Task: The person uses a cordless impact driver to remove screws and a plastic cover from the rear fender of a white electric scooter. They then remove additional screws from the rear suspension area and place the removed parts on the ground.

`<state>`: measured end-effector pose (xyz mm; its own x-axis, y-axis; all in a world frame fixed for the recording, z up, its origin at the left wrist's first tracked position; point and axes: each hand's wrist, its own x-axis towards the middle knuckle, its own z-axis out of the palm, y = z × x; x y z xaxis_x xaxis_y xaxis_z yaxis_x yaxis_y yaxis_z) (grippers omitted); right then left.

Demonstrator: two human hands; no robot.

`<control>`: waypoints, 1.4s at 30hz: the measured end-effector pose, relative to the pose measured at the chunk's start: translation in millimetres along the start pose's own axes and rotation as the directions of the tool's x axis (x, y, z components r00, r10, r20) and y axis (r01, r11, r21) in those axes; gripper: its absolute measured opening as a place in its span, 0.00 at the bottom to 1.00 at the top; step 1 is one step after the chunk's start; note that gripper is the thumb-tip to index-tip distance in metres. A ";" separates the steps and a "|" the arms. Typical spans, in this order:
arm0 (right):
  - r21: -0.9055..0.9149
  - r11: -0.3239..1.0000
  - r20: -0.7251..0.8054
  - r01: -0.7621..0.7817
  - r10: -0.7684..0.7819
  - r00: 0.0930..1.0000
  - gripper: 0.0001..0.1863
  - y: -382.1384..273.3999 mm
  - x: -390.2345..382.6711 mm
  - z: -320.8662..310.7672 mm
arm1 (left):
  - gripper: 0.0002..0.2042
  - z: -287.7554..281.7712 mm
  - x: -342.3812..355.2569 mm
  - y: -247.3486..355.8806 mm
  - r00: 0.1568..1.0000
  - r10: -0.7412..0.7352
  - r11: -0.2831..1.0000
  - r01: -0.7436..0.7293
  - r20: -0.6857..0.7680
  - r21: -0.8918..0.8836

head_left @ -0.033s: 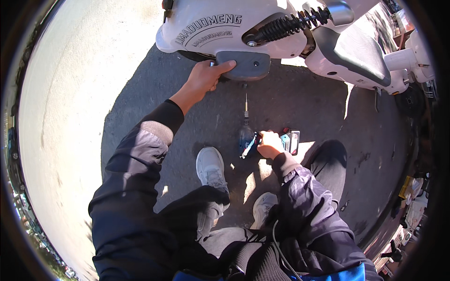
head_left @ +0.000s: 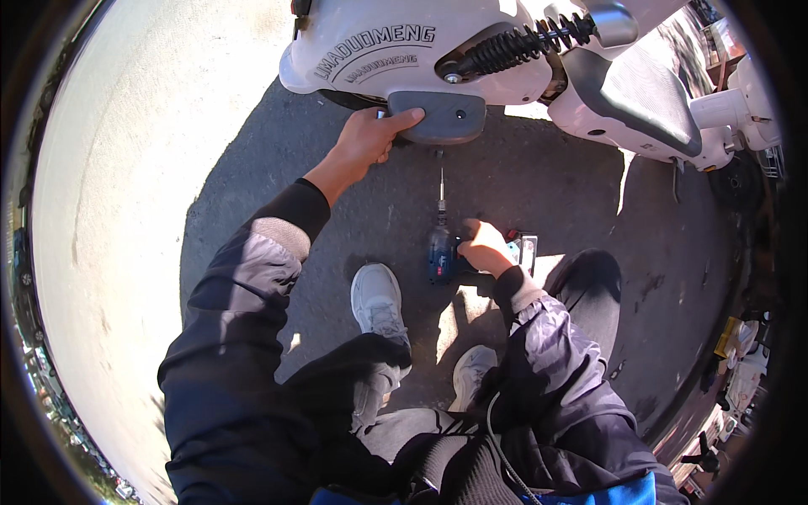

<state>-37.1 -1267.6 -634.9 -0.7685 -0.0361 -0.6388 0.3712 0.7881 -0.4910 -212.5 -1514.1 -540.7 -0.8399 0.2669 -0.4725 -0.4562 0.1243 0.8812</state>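
My left hand [head_left: 368,139] grips the left end of a dark grey plastic cover piece [head_left: 446,119] on the scooter's lower body, thumb on top and fingers curled below. A screw hole shows in the piece's right half. My right hand [head_left: 488,247] is closed round the handle of a blue and black cordless drill [head_left: 440,254], its index finger stretched out near the drill body. The drill lies sideways, its long thin bit [head_left: 442,181] pointing at the cover piece but apart from it. A small dark thing shows just past the bit's tip; its kind is unclear.
The white scooter [head_left: 379,50] fills the top, with a black coil shock absorber [head_left: 530,46] and a grey seat [head_left: 627,101]. My shoes [head_left: 376,299] stand on the dark ground below. A pale sunlit surface [head_left: 126,168] lies left. Assorted items [head_left: 741,362] stand at far right.
My right hand has shifted slightly up and right, and its index finger has straightened. More of the drill body now shows. The left hand keeps its hold on the cover piece.
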 end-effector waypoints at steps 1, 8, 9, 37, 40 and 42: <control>0.527 0.847 -0.113 -0.072 0.154 0.982 0.34 -16.8 7.6 -18.3 | 0.23 -0.4 0.7 -0.3 1.000 -0.008 1.000 0.008 0.016 -0.016; 0.737 0.658 -0.141 0.154 -0.073 0.987 0.39 -114.1 54.7 -134.3 | 0.24 -5.0 8.7 -0.9 0.998 -0.045 0.999 0.045 0.042 -0.003; 0.710 0.689 -0.143 0.145 -0.061 0.988 0.39 -118.0 53.3 -138.3 | 0.24 -4.8 9.8 -2.8 0.999 -0.046 0.999 0.046 0.029 -0.005; 0.466 0.853 -0.294 0.236 -0.103 0.950 0.33 -155.7 -8.1 -133.1 | 0.15 -36.1 11.5 -19.7 0.941 -0.139 0.884 0.258 0.308 -0.391; 0.145 0.927 -0.426 0.347 -0.258 0.867 0.36 -168.3 -5.4 -114.9 | 0.15 -45.2 -0.8 -25.3 0.933 -0.138 0.830 0.292 0.332 -0.475; 0.298 0.901 -0.324 0.315 -0.215 0.921 0.35 -161.3 -10.4 -98.3 | 0.14 -64.6 -21.3 -28.4 0.911 -0.177 0.822 0.345 0.372 -0.454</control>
<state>-140.1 -1334.0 -490.8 -0.9568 -0.0033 -0.2907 0.2475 0.5151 -0.8206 -200.6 -1585.1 -556.8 -0.5755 0.5764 -0.5801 -0.7978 -0.2399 0.5532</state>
